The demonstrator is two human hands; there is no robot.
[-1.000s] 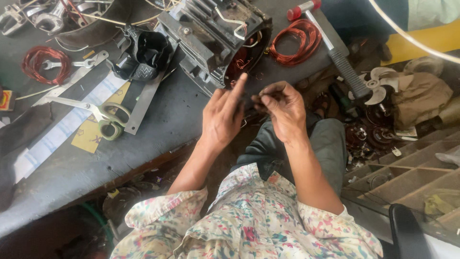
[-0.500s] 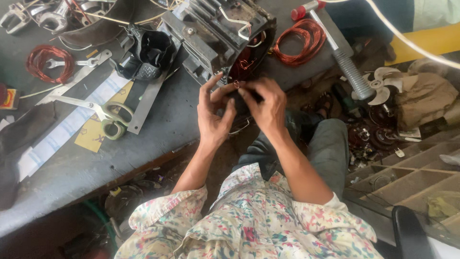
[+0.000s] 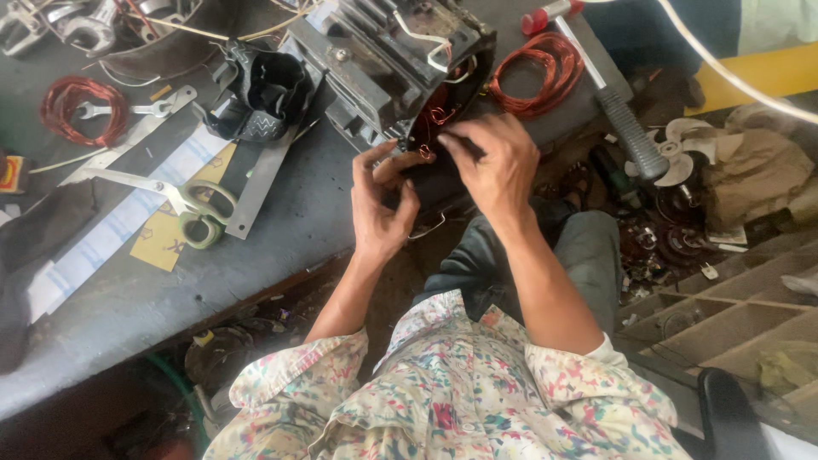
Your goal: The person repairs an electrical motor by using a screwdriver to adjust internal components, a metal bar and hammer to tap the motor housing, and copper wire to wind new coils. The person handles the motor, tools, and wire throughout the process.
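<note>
Both hands at the motor's point(image 3: 388, 64) open end on the bench edge: left hand point(image 3: 381, 204) fingers curled, pinching copper wire point(image 3: 423, 153); right hand point(image 3: 497, 160) pressing the winding. Best keep the loop taut, no kinks, clear of sharp edges.

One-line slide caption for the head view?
Both hands, left and right, work copper wire at a motor housing's open end.

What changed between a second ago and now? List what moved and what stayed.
Both hands went forward from in front of the body to the motor housing. The left hand and right hand now pinch copper wire at its open end. Scissors, red wire coil and hammer stayed put.
</note>
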